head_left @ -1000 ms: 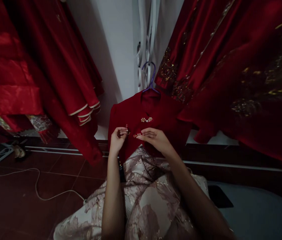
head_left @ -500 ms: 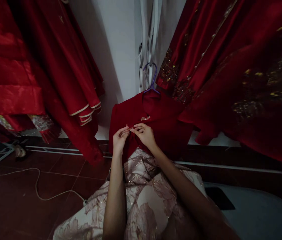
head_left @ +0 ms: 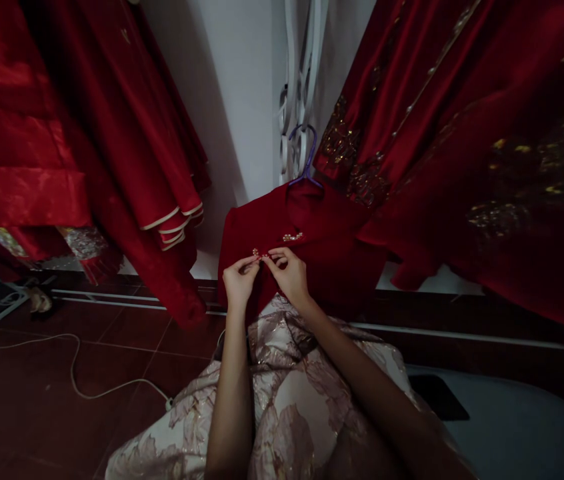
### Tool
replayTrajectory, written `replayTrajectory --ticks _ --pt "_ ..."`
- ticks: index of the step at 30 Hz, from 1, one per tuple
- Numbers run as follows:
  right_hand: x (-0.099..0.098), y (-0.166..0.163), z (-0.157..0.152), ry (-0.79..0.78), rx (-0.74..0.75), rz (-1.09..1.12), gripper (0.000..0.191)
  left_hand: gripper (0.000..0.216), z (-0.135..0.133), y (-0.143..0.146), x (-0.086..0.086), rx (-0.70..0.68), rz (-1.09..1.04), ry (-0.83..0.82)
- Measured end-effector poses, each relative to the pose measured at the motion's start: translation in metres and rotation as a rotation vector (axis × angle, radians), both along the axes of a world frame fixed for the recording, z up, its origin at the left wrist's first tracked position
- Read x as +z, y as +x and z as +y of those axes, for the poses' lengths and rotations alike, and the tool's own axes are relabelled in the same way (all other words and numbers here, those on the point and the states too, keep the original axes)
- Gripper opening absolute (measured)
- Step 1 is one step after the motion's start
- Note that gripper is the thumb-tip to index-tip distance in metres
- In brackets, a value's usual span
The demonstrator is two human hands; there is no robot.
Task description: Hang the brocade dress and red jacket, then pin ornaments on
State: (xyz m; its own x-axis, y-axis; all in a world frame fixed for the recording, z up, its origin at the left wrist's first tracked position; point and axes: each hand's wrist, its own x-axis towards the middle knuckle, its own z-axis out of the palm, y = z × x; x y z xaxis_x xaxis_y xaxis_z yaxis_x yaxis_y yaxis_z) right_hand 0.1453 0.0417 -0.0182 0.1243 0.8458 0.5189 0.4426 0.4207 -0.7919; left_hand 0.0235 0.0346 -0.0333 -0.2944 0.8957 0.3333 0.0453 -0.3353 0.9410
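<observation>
A dark red jacket (head_left: 337,257) hangs from a purple hanger (head_left: 311,155). Down its front run beaded clasps; the upper clasp (head_left: 292,237) lies uncovered and looks fastened. At the lower beaded clasp (head_left: 256,253), my left hand (head_left: 239,283) pinches the left side with thumb and fingers. My right hand (head_left: 289,272) is closed on the right side of the same clasp, its fingertips almost meeting the left ones. The fingers partly cover this clasp, so whether its halves are joined cannot be seen. Below the hands, pale floral brocade (head_left: 302,407) spreads out in folds.
Red garments (head_left: 127,133) hang on the left, and sequined red garments (head_left: 412,133) on the right. White metal scrollwork (head_left: 302,73) rises behind the hanger. A white cable (head_left: 77,373) snakes across the tiled floor. A black flat object (head_left: 439,397) lies on a grey-blue surface (head_left: 517,413).
Both hands stay at the lower clasp; the fingers have shifted slightly and a little more of its left beads shows. The view has moved very slightly.
</observation>
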Motion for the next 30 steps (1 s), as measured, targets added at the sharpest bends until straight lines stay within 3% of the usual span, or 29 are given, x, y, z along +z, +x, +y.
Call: replayTrajectory --ticks 5,13,17,23,28,30 --pt "0.002 -0.002 -0.003 0.003 -0.032 -0.041 0.025 0.022 -0.002 -0.002 -0.001 0.041 0.148 0.082" --pt "0.005 0.002 -0.002 -0.006 -0.039 -0.093 0.028 0.016 0.002 0.0 -0.006 -0.153 0.083 0.099" --pt "0.008 0.005 0.0 -0.005 -0.024 -0.118 0.033 0.029 0.005 0.0 -0.01 -0.175 0.056 0.121" --pt "0.023 0.042 -0.02 -0.243 0.323 0.031 0.029 0.031 -0.001 -0.033 -0.014 -0.218 0.239 0.027" --pt "0.023 0.079 -0.031 -0.453 0.532 -0.059 0.025 0.037 -0.014 -0.048 -0.018 -0.514 0.337 -0.276" --pt "0.013 0.082 -0.028 -0.478 0.568 -0.163 0.022 0.033 -0.015 -0.044 -0.018 -0.536 0.421 -0.32"
